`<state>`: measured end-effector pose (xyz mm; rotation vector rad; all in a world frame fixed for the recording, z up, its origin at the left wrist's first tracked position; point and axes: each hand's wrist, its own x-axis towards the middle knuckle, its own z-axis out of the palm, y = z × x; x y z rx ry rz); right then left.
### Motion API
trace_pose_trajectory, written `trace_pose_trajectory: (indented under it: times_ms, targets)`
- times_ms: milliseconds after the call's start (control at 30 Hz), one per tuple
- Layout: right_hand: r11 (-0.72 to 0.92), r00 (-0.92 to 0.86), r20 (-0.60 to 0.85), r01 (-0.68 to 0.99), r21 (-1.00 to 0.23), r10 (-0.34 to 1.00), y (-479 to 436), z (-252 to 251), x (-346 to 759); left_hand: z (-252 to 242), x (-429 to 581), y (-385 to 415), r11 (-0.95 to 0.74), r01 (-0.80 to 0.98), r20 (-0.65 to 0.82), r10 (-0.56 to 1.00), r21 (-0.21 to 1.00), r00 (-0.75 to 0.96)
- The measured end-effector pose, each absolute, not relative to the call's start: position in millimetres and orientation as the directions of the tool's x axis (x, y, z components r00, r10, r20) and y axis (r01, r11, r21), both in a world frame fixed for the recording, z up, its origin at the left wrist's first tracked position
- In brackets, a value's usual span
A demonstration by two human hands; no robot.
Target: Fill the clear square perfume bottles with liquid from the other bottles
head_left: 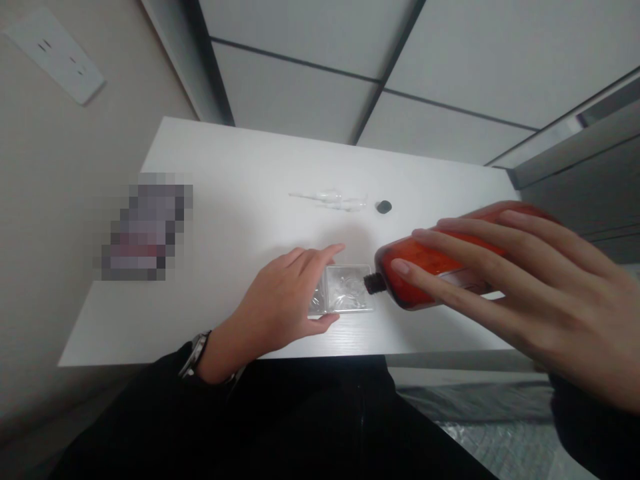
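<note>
My right hand [520,287] is wrapped round a large red-orange bottle [417,267], tipped on its side. The bottle's dark threaded neck is uncapped and lies over the right edge of a small clear plastic box [350,290]. My left hand [290,293] grips that box from its left side, thumb at the near edge and fingers at the far edge. Something clear and glossy shows inside the box; I cannot tell whether it is liquid. The box's left part is hidden under my left hand.
Beyond the box on the white table [240,167] lie small clear plastic droppers [335,199] and a black cap [384,207]. A blurred-out dark rectangular object [145,230] rests at the left. Grey panels stand behind the table, and a wall socket [57,53] is at upper left.
</note>
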<state>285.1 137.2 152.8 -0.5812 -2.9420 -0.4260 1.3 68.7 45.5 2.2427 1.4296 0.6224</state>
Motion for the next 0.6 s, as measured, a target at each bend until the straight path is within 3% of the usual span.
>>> trace_pose_trajectory:
  times_ms: [267, 500, 600]
  targets:
    - [0.894, -0.931, 0.192, 0.355, 0.272, 0.311, 135, 153, 278, 44, 1, 69, -0.403, 0.727, 0.164, 0.911, 0.556, 0.379]
    - [0.913, -0.911, 0.228, 0.381, 0.144, 0.344, 132, 156, 273, 45, 1, 69, -0.404, 0.728, 0.163, 0.910, 0.553, 0.381]
    - [0.911, -0.920, 0.210, 0.369, 0.184, 0.330, 131, 157, 272, 45, 2, 70, -0.398, 0.733, 0.160, 0.913, 0.552, 0.376]
